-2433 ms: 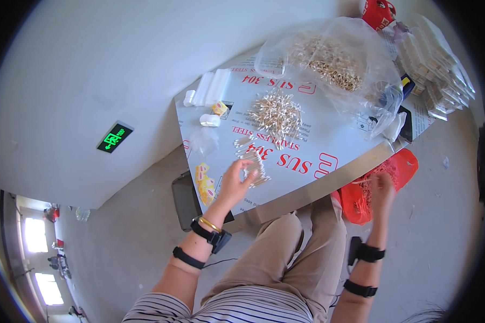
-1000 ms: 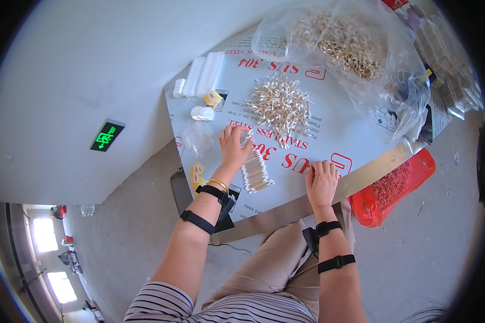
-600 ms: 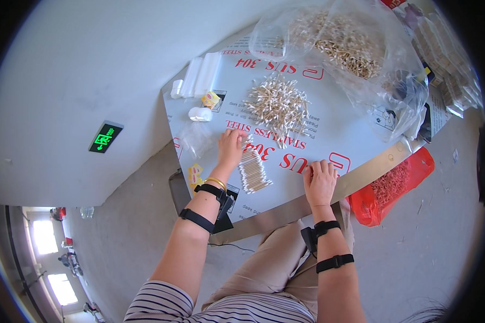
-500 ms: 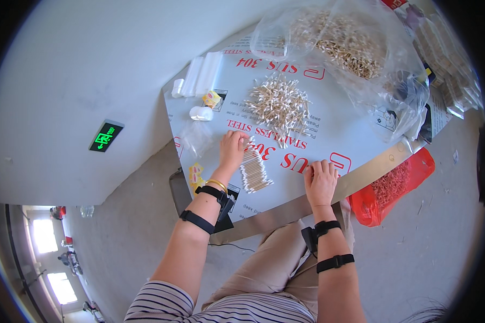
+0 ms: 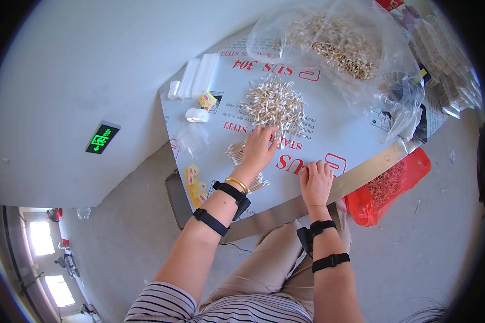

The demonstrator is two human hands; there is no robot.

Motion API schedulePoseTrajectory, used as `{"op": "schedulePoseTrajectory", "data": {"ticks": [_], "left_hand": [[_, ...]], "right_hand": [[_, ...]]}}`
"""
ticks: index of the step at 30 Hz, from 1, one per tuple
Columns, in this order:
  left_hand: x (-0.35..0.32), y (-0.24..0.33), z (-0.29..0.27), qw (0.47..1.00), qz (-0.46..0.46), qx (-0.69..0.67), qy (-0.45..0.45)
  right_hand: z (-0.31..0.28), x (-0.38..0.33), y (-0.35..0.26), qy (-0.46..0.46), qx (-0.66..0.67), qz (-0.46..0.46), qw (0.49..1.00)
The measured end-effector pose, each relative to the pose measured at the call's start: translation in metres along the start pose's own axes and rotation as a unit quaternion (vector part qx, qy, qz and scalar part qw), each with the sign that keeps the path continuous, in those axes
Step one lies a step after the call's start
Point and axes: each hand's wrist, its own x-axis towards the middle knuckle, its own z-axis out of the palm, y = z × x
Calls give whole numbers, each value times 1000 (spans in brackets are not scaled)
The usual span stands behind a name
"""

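Observation:
A loose pile of white-tipped cotton swabs [image 5: 274,105] lies on the film-covered metal table [image 5: 210,161]. My left hand [image 5: 260,146] is at the pile's near edge, thumb and fingers closing on swabs there; the exact grip is partly hidden. Beneath that hand and wrist runs a neat row of cotton swabs [image 5: 258,184], its middle covered from sight. By the table's front edge rests my right hand [image 5: 316,184], fingers curled in and closed. Whatever it may hold cannot be made out.
A large clear bag of cotton swabs [image 5: 345,56] stands at the back right. White rolls [image 5: 198,114], clear plastic sleeves [image 5: 199,75], a small bag [image 5: 193,139] and yellow labels [image 5: 194,182] lie along the left. A red bag [image 5: 385,185] sits below the right edge.
My left hand has moved right from the far end of the swab row to the pile's near edge, now covering part of the row. My right hand has stayed by the table edge.

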Motion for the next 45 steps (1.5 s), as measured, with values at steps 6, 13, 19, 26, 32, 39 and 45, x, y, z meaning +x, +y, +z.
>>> {"op": "schedulePoseTrajectory", "data": {"ticks": [6, 13, 19, 26, 32, 39, 45], "left_hand": [[22, 2, 20, 996, -29, 3, 80], [46, -18, 13, 997, -57, -30, 52], [59, -38, -31, 999, -19, -28, 8], [29, -89, -62, 999, -21, -1, -37], [-6, -97, -66, 1000, -20, 21, 13], [-40, -97, -49, 991, 50, 121, -34], [-38, -95, -35, 987, -21, 150, -60]], "right_hand": [[-1, 0, 2, -5, -3, 4, 1000], [1, -1, 1, 3, 7, -1, 1000], [-2, 0, 3, -7, -1, 6, 1000], [0, 0, -1, 2, 8, 1, 1000], [0, 0, 1, 6, 0, -1, 1000], [0, 1, -1, 9, -7, -7, 1000], [-1, 1, 0, 5, -11, -5, 1000]]}}
